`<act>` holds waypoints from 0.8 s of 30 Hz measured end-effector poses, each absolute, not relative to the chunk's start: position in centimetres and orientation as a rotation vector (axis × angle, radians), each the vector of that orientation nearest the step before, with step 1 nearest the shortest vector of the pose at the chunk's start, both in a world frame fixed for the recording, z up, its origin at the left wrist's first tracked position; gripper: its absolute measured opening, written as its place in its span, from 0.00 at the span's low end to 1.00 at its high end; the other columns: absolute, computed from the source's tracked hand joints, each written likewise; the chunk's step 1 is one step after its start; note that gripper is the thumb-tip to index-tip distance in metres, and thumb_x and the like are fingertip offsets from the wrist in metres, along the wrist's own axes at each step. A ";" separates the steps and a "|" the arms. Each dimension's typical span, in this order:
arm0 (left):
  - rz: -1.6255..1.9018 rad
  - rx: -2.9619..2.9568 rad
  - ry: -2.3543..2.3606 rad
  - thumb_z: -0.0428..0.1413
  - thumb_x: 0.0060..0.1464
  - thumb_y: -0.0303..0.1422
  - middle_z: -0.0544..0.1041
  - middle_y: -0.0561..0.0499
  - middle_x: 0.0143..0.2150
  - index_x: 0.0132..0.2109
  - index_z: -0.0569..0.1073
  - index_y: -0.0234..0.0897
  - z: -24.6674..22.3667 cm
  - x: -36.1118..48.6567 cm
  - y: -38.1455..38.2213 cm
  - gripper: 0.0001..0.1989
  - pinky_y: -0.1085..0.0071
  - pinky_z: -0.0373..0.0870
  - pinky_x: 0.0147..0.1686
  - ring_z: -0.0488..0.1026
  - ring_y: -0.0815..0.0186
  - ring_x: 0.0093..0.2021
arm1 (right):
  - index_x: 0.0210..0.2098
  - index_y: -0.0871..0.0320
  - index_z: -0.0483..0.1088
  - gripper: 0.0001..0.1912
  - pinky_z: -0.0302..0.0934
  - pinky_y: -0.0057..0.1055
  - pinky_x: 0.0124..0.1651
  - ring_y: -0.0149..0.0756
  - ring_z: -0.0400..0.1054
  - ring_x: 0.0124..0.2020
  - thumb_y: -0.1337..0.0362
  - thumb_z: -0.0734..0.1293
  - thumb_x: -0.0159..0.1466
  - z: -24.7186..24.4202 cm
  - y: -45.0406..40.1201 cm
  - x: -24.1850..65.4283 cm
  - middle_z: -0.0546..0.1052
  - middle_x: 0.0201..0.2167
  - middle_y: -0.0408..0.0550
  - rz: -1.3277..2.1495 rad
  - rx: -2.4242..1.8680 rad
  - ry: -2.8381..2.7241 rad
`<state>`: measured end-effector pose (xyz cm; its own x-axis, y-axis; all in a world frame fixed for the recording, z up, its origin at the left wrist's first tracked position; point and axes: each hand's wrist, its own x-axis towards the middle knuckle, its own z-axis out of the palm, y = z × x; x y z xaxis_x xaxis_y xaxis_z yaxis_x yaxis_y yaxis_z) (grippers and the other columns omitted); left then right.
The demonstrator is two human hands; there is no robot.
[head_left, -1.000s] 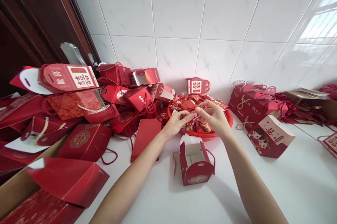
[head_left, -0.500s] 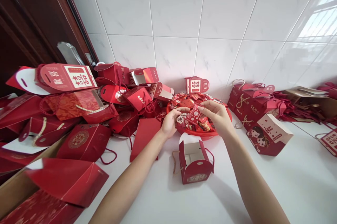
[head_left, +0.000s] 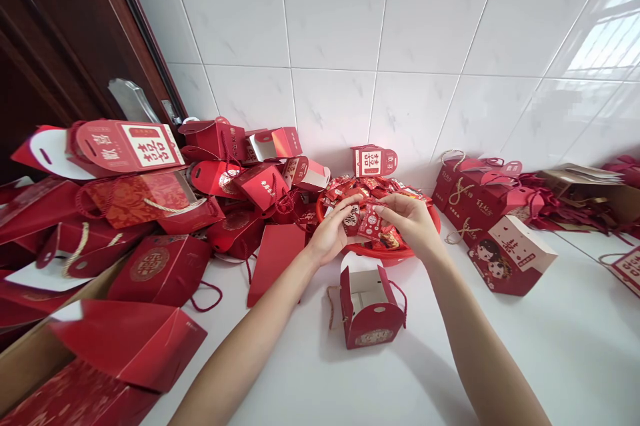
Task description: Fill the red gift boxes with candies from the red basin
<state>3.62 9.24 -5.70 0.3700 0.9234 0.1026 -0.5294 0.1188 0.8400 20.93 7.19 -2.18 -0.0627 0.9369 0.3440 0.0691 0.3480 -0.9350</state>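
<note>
My left hand (head_left: 331, 234) pinches a small red candy packet (head_left: 351, 218) with pale writing on it. In my right hand (head_left: 409, 221), thumb and fingers close on the edge of another red candy packet (head_left: 371, 225) with a round pale emblem. The two packets are side by side, over a red plastic basin (head_left: 400, 254) heaped with red-wrapped candies (head_left: 390, 238). Below my hands an open red gift box (head_left: 373, 329) stands upright on the white tabletop, with a cord handle on each side. Its visible inside is white, and I see no candy in it.
Many red gift boxes (head_left: 160, 269) are piled at the left, some in a cardboard carton. At the right stand filled-out boxes with cords (head_left: 463, 203) and a cream-topped box (head_left: 515, 256). One small box (head_left: 374, 163) rests behind the basin against the tiled wall (head_left: 335, 106).
My left hand has shifted slightly right, bringing its packet against the one in my right hand. My right hand has barely moved, and the gift box stays in place.
</note>
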 end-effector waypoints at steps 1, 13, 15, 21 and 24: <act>1.124 0.925 0.519 0.58 0.59 0.34 0.74 0.51 0.59 0.52 0.76 0.45 -5.7 3.6 9.3 0.13 0.62 0.78 0.46 0.76 0.60 0.51 | 0.31 0.58 0.75 0.17 0.65 0.31 0.33 0.35 0.70 0.30 0.50 0.74 0.53 -2.3 7.3 20.9 0.78 0.27 0.46 0.924 -0.975 -1.461; 1.063 1.006 0.512 0.69 0.47 0.30 0.83 0.46 0.42 0.45 0.77 0.34 -6.1 3.8 9.2 0.17 0.66 0.76 0.43 0.81 0.59 0.42 | 0.33 0.56 0.70 0.17 0.68 0.34 0.32 0.36 0.72 0.23 0.49 0.71 0.58 -3.5 7.6 20.0 0.77 0.23 0.44 0.855 -1.028 -1.526; 1.076 0.998 0.500 0.69 0.47 0.30 0.83 0.45 0.43 0.46 0.78 0.35 -6.2 3.8 9.4 0.18 0.66 0.76 0.44 0.81 0.59 0.42 | 0.34 0.57 0.71 0.18 0.70 0.35 0.34 0.38 0.75 0.26 0.49 0.71 0.57 -3.1 7.6 20.4 0.78 0.25 0.45 0.851 -1.024 -1.495; 1.082 0.998 0.482 0.71 0.45 0.32 0.84 0.44 0.40 0.43 0.79 0.33 -6.0 3.9 9.3 0.17 0.69 0.78 0.39 0.82 0.59 0.39 | 0.33 0.58 0.74 0.15 0.70 0.32 0.33 0.36 0.74 0.28 0.52 0.72 0.57 -1.9 7.3 22.1 0.80 0.30 0.48 0.691 -1.061 -1.479; 1.122 0.973 0.495 0.71 0.44 0.30 0.84 0.45 0.37 0.42 0.79 0.32 -5.9 4.0 9.2 0.16 0.69 0.79 0.40 0.82 0.61 0.37 | 0.33 0.59 0.75 0.16 0.71 0.34 0.34 0.36 0.75 0.28 0.52 0.73 0.56 -1.5 7.1 22.8 0.79 0.29 0.48 0.707 -1.063 -1.448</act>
<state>4.03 9.19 -5.87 0.3895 0.9123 0.1269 -0.5209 0.1046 0.8472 22.79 7.15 -1.46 0.0579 0.9013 0.4294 0.2151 0.4087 -0.8870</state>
